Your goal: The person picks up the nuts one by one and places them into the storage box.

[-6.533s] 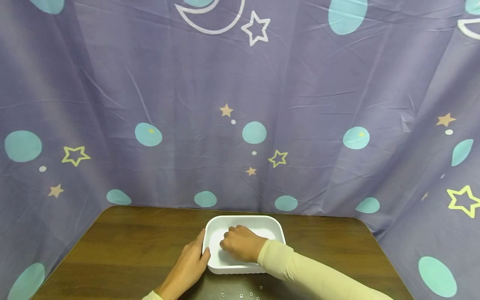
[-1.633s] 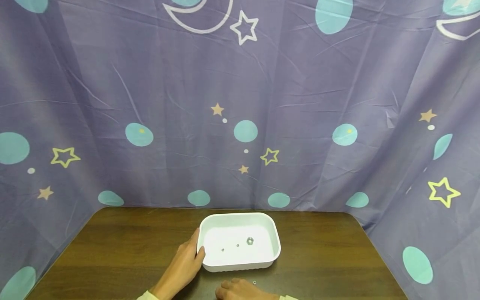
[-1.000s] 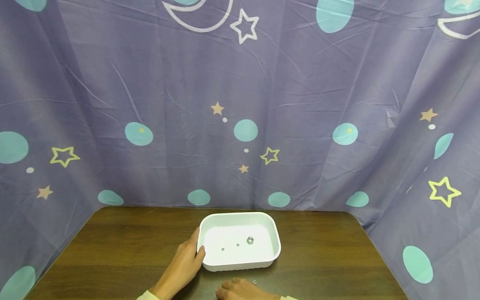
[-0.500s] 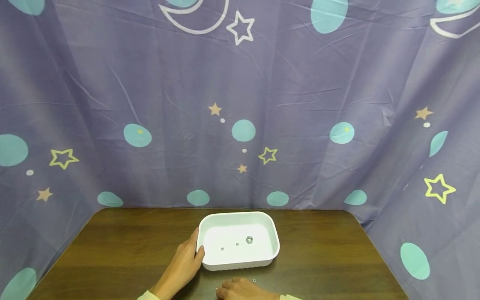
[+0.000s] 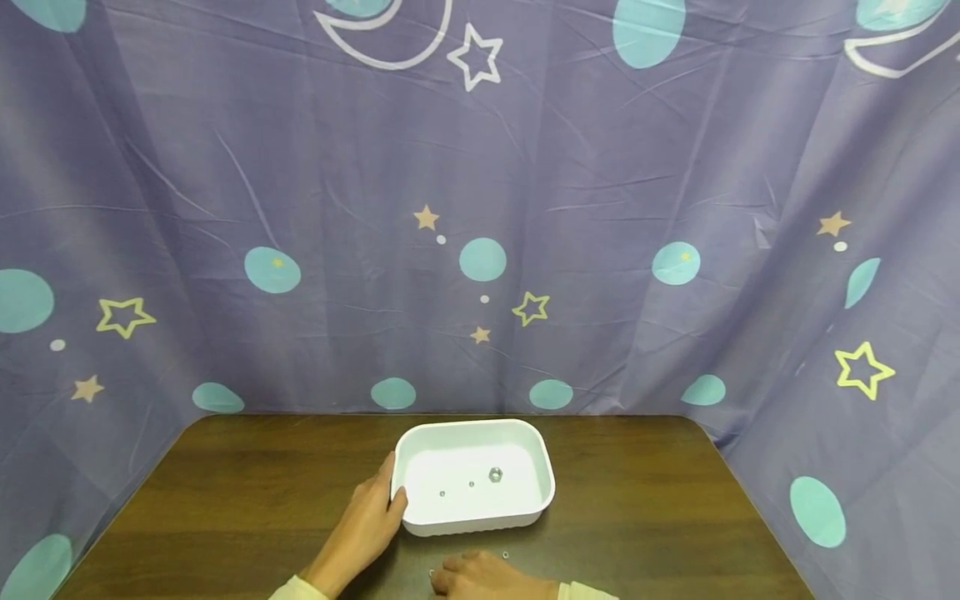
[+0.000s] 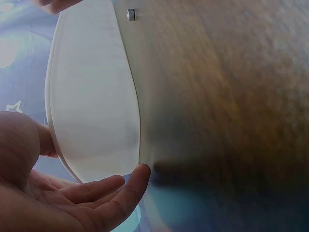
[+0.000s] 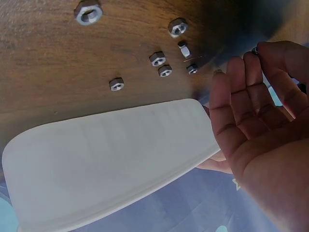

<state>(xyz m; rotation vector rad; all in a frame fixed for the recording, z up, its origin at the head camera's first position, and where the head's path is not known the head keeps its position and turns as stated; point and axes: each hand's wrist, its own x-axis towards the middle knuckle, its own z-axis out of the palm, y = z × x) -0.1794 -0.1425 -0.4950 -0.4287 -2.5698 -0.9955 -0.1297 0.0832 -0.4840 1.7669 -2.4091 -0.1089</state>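
Note:
A white rectangular tray (image 5: 472, 527) sits on the table. My left hand (image 5: 365, 518) grips its left end, thumb at the near rim and fingers along the outer side. Inside lie a larger hex nut (image 5: 495, 474) and two tiny nuts (image 5: 457, 489). In front of the tray, my right hand (image 5: 487, 577) is low over the table; in the right wrist view its thumb and fingertips pinch a small dark nut (image 7: 255, 50), partly hidden. Beside that hand several loose metal nuts (image 7: 158, 59) of different sizes lie on the wood, largely out of the head view.
The brown wooden table (image 5: 637, 492) reaches back to a purple curtain (image 5: 600, 333) with stars and moons. One small nut (image 5: 506, 554) lies between the tray and my right hand. A large nut (image 7: 88, 12) lies farther off among the loose ones.
Earlier my right hand was inside the tray; it has since come out to the table in front. Over the last second it stays there, while the head view shifts slightly. My left hand keeps its hold.

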